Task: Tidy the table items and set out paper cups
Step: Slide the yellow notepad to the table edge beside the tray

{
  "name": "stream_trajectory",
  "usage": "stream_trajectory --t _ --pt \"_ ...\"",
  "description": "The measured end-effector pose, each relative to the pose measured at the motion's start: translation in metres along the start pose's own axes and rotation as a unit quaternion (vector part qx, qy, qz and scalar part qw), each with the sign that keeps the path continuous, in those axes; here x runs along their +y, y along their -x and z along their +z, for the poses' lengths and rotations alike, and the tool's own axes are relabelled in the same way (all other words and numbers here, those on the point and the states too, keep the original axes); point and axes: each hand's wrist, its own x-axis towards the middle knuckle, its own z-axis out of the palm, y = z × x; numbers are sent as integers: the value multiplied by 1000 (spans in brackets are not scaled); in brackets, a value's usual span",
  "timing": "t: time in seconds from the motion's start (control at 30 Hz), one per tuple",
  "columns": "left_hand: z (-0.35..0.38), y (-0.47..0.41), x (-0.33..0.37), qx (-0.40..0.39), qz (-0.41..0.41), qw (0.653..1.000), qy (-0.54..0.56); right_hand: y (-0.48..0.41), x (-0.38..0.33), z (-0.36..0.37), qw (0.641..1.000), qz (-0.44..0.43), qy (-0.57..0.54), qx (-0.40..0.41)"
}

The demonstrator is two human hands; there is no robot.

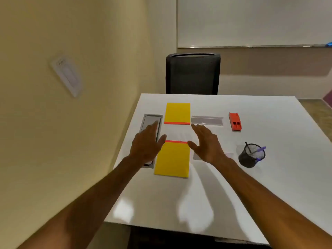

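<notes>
a yellow pad [172, 159] lies flat on the white table [233, 186], a second yellow pad [177, 113] just beyond it. the left hand [146, 142] and right hand [206, 142] flank the nearer pad palm-down, arms outstretched, fingers straight and spread, holding nothing.

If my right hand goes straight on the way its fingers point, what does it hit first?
Probably the left end of the clear strip, just ahead of the right hand; beyond it, the far yellow pad. Its height is unclear.
</notes>
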Motion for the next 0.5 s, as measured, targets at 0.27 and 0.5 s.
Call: stream_trajectory --t 0.27,0.5 --pt "118 -3 -69 -106 -221 952 183 2 18 110 978 134 -89 -134" --pt "189 -6 -105 -145 -304 912 234 -4 34 175 938 280 -158 -132"
